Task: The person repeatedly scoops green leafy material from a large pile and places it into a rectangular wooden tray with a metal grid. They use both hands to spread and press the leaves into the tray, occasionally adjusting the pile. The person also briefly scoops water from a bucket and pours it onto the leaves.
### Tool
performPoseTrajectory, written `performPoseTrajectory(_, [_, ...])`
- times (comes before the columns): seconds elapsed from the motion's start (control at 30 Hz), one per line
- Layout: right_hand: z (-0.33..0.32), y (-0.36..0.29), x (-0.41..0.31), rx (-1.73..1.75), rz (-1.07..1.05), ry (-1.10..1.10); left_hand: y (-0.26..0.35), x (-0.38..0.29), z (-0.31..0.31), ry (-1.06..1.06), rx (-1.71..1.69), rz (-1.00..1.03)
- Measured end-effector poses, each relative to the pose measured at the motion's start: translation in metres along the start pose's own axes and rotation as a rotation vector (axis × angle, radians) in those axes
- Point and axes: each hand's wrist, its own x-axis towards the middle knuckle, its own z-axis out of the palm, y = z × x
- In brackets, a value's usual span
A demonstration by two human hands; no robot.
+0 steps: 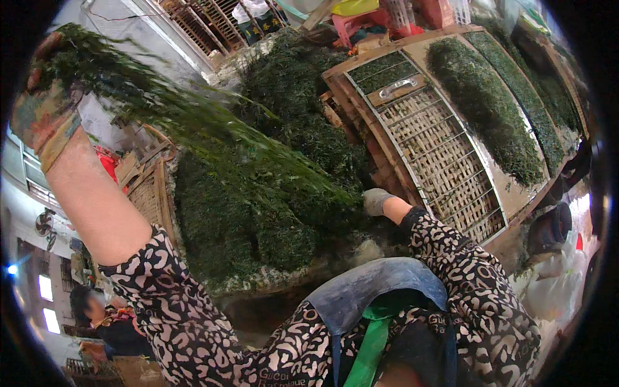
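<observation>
My left hand [48, 106], in a stained multicoloured work glove, is raised at the far left and closed on one end of a long bundle of green plant strands [217, 130]. The strands stretch down to the right, blurred in places. My right hand [377, 201], in a pale grey glove, is low at their other end beside the big dark green pile [208, 232]; its fingertips are hidden in the greenery. To its right lies a metal-framed rack over a woven bamboo mat [435, 145], with a metal handle on a wooden strip.
Right of the rack, a board [416, 46] carries thick strips of greenery [483, 106]. A pink stool [360, 24] and slatted bamboo racks [208, 24] stand at the back. At lower left, a person [116, 329] sits near a wall fan [44, 222]. Plastic bags [551, 295] lie at right.
</observation>
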Motion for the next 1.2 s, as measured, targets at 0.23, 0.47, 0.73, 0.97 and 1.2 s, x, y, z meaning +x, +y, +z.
performPoseTrajectory(0.23, [-0.132,-0.049,-0.057,0.392,-0.436,0.667,-0.081,-0.127,0.015,-0.295,-0.330,-0.561])
performPoseTrajectory(0.47, [-0.225,-0.142,-0.070,0.770,-0.990,0.807,-0.108,-0.223,0.056,-0.211,-0.665,-0.992])
performPoseTrajectory(0.73, [-0.102,-0.018,-0.012,1.358,-0.328,0.063,-0.133,-0.286,-0.059,-0.012,-0.794,-0.729])
performPoseTrajectory(0.97, [-0.115,-0.097,-0.013,1.202,-0.292,0.409,-0.186,-0.396,0.002,0.103,-0.519,-1.318])
performPoseTrajectory(1.2, [-0.075,-0.108,-0.048,1.041,-0.513,0.086,-0.218,-0.418,0.009,0.548,-0.887,-0.951])
